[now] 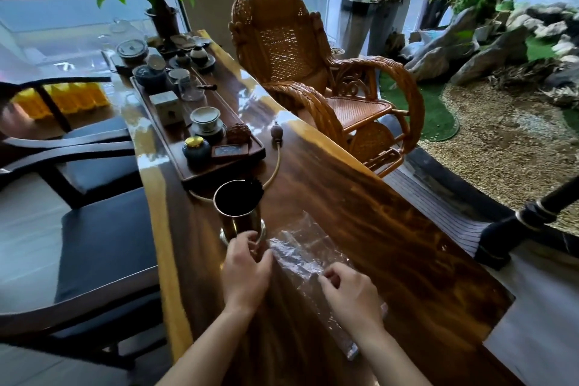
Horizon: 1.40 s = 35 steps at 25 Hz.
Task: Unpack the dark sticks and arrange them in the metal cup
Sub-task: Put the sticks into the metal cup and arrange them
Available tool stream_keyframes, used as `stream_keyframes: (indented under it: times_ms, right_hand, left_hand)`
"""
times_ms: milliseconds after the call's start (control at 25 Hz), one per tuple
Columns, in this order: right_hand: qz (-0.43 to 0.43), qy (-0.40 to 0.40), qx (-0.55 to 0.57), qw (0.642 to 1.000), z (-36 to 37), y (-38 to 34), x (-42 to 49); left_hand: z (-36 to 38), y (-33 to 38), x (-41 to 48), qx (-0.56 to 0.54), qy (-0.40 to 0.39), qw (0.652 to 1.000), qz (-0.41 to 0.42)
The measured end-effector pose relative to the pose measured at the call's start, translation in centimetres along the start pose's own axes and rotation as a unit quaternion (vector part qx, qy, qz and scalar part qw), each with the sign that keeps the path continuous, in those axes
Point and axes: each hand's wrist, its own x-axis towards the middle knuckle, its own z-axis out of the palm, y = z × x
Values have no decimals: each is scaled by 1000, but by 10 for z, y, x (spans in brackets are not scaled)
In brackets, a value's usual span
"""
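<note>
Two hands work at the near end of a long wooden table (360, 191). The right hand (349, 293) has its fingers curled in, pinching a clear wrapper (305, 255) against the thumb. The wrapper lies flat with its long axis slanting from near right to far left, its far end just beside the metal cup (238, 213); whether sticks remain inside it I cannot tell. The left hand (247, 265) curls finger and thumb at the cup's foot, though the grip itself is hidden, so I cannot tell if it holds the cup or the wrapper's end.

The cup stands upright, and the dark sticks (255, 187) stand in it, tips showing over the far right rim and leaning slightly right. A thin hose (277, 163) curves behind the cup up to a rubber bulb (276, 131).

Just beyond sits a tea tray (230, 163) with a gold-lidded jar (196, 149), a lidded bowl (205, 120) and a small white box (165, 106) — its dark mark is too small to read. A rattan rocking chair (291, 50) stands at the table's right, with black-cushioned chairs (106, 235) at the left and a potted plant (156, 0) at the far end.
</note>
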Motion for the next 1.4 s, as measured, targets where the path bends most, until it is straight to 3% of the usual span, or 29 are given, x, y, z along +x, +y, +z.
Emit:
stream_keyframes:
  times_ms: [120, 200, 440, 600, 800, 1000, 1400]
  right_hand:
    - [-55, -9, 58, 997, 3, -43, 25]
    - [-74, -11, 101, 992, 5, -66, 42]
    - [-60, -15, 201, 978, 14, -115, 90]
    - [-84, 16, 187, 979, 22, -130, 112]
    - [-163, 59, 104, 979, 25, -143, 140]
    - [-127, 33, 146, 980, 31, -141, 161]
    - [-104, 5, 189, 976, 35, -125, 171]
  left_hand:
    - [-41, 0, 28, 27, 83, 993, 78]
    - [-59, -2, 54, 79, 82, 985, 128]
    - [-58, -12, 119, 174, -99, 970, 141]
    - [-39, -24, 138, 165, -142, 965, 150]
    - [-31, -20, 139, 106, -117, 971, 180]
    - [-33, -3, 145, 1, -61, 985, 158]
    - [-23, 14, 154, 18, -3, 986, 168]
